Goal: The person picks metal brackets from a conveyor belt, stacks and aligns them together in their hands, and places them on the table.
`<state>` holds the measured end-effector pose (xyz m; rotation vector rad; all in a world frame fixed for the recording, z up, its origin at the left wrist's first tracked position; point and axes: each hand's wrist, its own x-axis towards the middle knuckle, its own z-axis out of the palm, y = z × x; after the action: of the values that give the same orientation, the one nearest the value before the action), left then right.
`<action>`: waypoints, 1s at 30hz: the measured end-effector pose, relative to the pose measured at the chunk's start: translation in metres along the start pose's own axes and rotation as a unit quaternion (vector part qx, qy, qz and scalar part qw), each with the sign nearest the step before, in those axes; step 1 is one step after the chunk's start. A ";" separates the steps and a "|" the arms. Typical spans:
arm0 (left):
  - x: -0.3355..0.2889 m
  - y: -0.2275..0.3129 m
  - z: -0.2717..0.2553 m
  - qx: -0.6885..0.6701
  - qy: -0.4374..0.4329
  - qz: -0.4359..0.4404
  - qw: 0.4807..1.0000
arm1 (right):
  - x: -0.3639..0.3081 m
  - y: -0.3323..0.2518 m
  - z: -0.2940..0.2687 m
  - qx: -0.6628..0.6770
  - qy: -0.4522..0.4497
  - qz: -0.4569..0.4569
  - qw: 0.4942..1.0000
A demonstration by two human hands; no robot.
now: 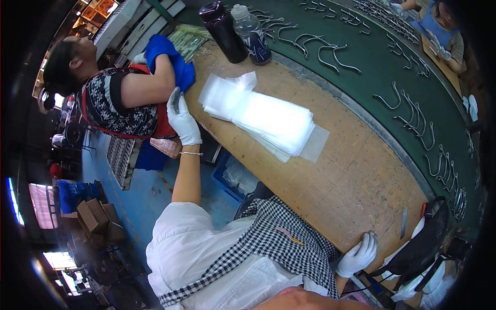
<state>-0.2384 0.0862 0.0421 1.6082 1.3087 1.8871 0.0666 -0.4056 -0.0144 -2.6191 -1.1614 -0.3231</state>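
Observation:
My left hand (183,123), in a white glove with dark fingertips, reaches over the table's left edge with its fingers stretched out. It touches or nearly touches the bare elbow of a co-worker (142,88) in a patterned top and holds nothing. My right hand (358,256), also gloved in white, rests on the near edge of the wooden table (356,186), fingers extended and nothing under them that I can see. Between the hands, farther in, lies a fanned stack of translucent white plastic bags (268,121).
A dark thermos (223,33) and a clear bottle (251,36) stand at the far edge. Beyond runs a green conveyor belt (356,77) with curved metal rods (413,116). A blue crate (232,175) sits below; a black bag (426,237) lies right. Another person (442,33) works across.

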 end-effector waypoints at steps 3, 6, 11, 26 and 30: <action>-0.011 0.034 0.011 0.048 -0.062 0.047 0.996 | 0.002 0.000 -0.002 0.016 -0.007 0.001 1.000; -0.034 0.059 0.035 0.041 -0.154 0.134 0.978 | 0.001 -0.003 0.002 0.030 0.004 0.024 0.999; -0.067 0.078 0.032 0.068 -0.315 0.326 0.889 | 0.026 -0.024 0.001 0.066 0.036 -0.008 0.997; -0.190 0.066 0.023 0.086 -0.354 0.090 0.927 | 0.066 -0.056 0.007 0.217 0.040 -0.152 0.963; -0.185 0.072 0.023 0.090 -0.373 0.081 0.920 | 0.084 -0.069 -0.003 0.217 0.054 -0.178 0.958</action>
<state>-0.1400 -0.0796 -0.0116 2.2668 1.0341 1.0277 0.0695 -0.3040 0.0234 -1.9916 -1.4728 -0.2407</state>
